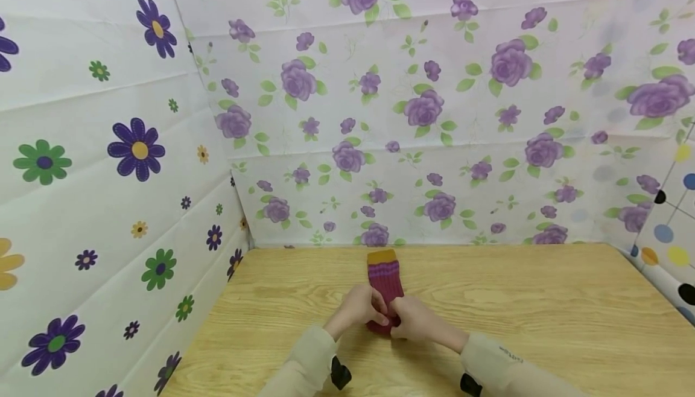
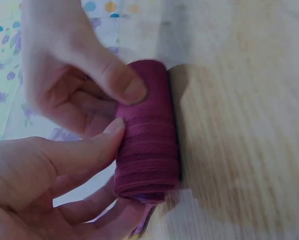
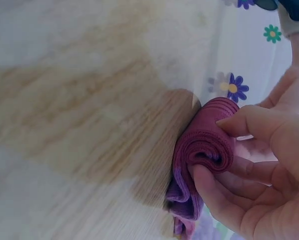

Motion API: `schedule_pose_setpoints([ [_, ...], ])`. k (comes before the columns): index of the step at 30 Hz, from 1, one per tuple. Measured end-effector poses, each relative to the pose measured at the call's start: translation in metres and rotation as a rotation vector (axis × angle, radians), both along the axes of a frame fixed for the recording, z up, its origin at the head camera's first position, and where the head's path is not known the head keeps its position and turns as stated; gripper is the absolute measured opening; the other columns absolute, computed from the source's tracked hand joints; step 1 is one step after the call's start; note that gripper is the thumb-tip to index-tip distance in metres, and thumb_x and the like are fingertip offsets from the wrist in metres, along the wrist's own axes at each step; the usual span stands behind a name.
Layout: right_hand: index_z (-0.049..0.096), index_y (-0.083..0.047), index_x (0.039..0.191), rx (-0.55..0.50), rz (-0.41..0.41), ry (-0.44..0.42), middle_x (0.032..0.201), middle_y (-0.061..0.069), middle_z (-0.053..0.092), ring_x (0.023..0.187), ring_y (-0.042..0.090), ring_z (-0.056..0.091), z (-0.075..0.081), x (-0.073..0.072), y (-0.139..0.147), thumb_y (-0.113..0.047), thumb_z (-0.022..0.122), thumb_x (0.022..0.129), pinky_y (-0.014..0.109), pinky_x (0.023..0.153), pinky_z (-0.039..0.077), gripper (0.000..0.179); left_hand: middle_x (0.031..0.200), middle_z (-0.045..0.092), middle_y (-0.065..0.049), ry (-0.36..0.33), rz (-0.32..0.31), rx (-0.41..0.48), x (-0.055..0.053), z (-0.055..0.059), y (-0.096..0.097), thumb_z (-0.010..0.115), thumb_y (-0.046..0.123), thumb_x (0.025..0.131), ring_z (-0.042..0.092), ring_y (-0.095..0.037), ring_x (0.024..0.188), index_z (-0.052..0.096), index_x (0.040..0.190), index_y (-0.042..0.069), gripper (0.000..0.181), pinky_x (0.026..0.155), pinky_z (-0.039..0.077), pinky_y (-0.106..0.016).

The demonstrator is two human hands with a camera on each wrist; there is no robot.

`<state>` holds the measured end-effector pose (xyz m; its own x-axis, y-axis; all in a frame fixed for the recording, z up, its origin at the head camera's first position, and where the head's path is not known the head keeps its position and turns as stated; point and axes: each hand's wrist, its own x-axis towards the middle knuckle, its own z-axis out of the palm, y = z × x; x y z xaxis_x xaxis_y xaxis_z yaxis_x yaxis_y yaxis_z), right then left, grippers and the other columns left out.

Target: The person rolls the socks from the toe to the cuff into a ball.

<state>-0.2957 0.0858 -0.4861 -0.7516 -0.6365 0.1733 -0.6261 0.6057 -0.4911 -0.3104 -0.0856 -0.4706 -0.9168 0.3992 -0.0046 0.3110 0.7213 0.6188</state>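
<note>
A maroon knitted sock (image 1: 387,282) with purple stripes and a mustard cuff lies lengthwise on the wooden table, its cuff pointing away from me. Its near end is rolled up; the spiral of layers shows at the end of the roll (image 3: 209,145) in the right wrist view. My left hand (image 1: 361,308) grips the roll's left end, thumb on top and fingers curled at the far side. At the other end, my right hand (image 1: 417,320) pinches the roll between thumb and fingers. Both thumbs press on the maroon fabric (image 2: 148,145) in the left wrist view.
The light wooden table (image 1: 516,300) extends to both sides of the sock. Behind it hangs a sheet with purple roses (image 1: 423,107). A daisy-patterned sheet (image 1: 108,204) covers the left side, and a dotted one (image 1: 673,240) stands at the right edge.
</note>
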Motion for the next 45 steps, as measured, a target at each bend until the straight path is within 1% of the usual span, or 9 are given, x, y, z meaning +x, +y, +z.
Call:
schedule_pose_setpoints([
  [5, 0.049, -0.012, 0.062, 0.012, -0.016, -0.038, 0.053, -0.012, 0.032, 0.048, 0.001, 0.025, -0.001, -0.004, 0.002, 0.0, 0.068, 0.068, 0.017, 0.045, 0.02, 0.023, 0.069, 0.072, -0.002, 0.042, -0.024, 0.027, 0.001, -0.002, 0.001, 0.084, 0.008, 0.072, 0.053, -0.001, 0.061, 0.075, 0.071, 0.006, 0.009, 0.056, 0.045, -0.018],
  [9, 0.048, -0.014, 0.062, 0.017, -0.022, -0.055, 0.052, -0.011, 0.032, 0.048, 0.002, 0.025, 0.0, -0.004, 0.002, -0.001, 0.069, 0.071, 0.018, 0.045, 0.021, 0.025, 0.073, 0.074, -0.003, 0.055, -0.092, 0.017, 0.003, -0.001, -0.001, 0.083, 0.009, 0.075, 0.053, 0.002, 0.062, 0.077, 0.075, 0.005, 0.007, 0.057, 0.046, -0.016],
  [13, 0.052, -0.013, 0.066, 0.018, -0.041, -0.091, 0.055, -0.01, 0.038, 0.049, 0.003, 0.031, 0.0, -0.004, 0.001, -0.003, 0.071, 0.074, 0.019, 0.046, 0.024, 0.023, 0.081, 0.074, -0.002, 0.039, -0.177, -0.033, 0.005, 0.003, -0.003, 0.086, 0.01, 0.07, 0.055, 0.001, 0.068, 0.076, 0.084, 0.006, 0.018, 0.062, 0.046, -0.016],
  [16, 0.052, -0.011, 0.067, 0.013, -0.049, -0.122, 0.056, -0.008, 0.04, 0.05, 0.004, 0.033, 0.0, -0.005, 0.001, -0.005, 0.07, 0.076, 0.019, 0.046, 0.025, 0.021, 0.086, 0.073, 0.001, 0.043, -0.207, -0.09, 0.005, 0.004, -0.003, 0.089, 0.01, 0.065, 0.058, -0.001, 0.074, 0.073, 0.087, 0.008, 0.027, 0.067, 0.047, -0.017],
  [23, 0.047, -0.013, 0.066, 0.004, -0.057, -0.139, 0.054, -0.008, 0.036, 0.048, 0.005, 0.031, 0.0, -0.007, 0.001, -0.006, 0.068, 0.078, 0.019, 0.046, 0.024, 0.025, 0.087, 0.067, 0.002, 0.116, -0.213, -0.156, 0.003, -0.002, 0.005, 0.093, 0.01, 0.058, 0.056, -0.004, 0.079, 0.067, 0.087, 0.01, 0.038, 0.073, 0.048, -0.018],
  [28, 0.045, -0.014, 0.063, 0.01, -0.062, -0.1, 0.053, -0.009, 0.036, 0.047, 0.003, 0.032, -0.002, -0.007, 0.001, -0.008, 0.068, 0.077, 0.018, 0.045, 0.024, 0.027, 0.076, 0.066, 0.003, 0.185, -0.226, -0.176, 0.002, -0.002, 0.012, 0.092, 0.007, 0.057, 0.051, -0.002, 0.071, 0.069, 0.078, 0.009, 0.031, 0.065, 0.044, -0.015],
  [36, 0.047, -0.006, 0.078, -0.054, -0.192, -0.161, 0.064, 0.0, 0.043, 0.055, 0.01, 0.038, -0.008, -0.006, -0.001, -0.01, 0.073, 0.078, 0.021, 0.048, 0.028, 0.026, 0.07, 0.072, 0.0, 0.142, -0.217, -0.14, -0.002, 0.0, 0.013, 0.089, 0.004, 0.062, 0.043, 0.003, 0.059, 0.075, 0.072, 0.007, 0.017, 0.056, 0.042, -0.012],
  [40, 0.047, -0.006, 0.078, -0.078, -0.229, -0.12, 0.065, 0.0, 0.041, 0.056, 0.01, 0.037, -0.009, -0.003, -0.001, -0.007, 0.073, 0.077, 0.021, 0.049, 0.027, 0.026, 0.068, 0.072, 0.0, 0.141, -0.23, -0.153, -0.005, 0.0, 0.011, 0.088, 0.007, 0.064, 0.039, 0.002, 0.057, 0.076, 0.072, 0.007, 0.014, 0.055, 0.039, -0.012],
  [45, 0.049, -0.005, 0.074, -0.092, -0.214, 0.08, 0.065, 0.0, 0.04, 0.059, 0.01, 0.035, -0.007, 0.004, -0.001, 0.001, 0.069, 0.072, 0.021, 0.05, 0.026, 0.02, 0.066, 0.071, 0.001, 0.108, -0.256, -0.156, -0.009, 0.0, 0.01, 0.085, 0.007, 0.069, 0.037, 0.001, 0.054, 0.075, 0.073, 0.007, 0.01, 0.051, 0.036, -0.012],
])
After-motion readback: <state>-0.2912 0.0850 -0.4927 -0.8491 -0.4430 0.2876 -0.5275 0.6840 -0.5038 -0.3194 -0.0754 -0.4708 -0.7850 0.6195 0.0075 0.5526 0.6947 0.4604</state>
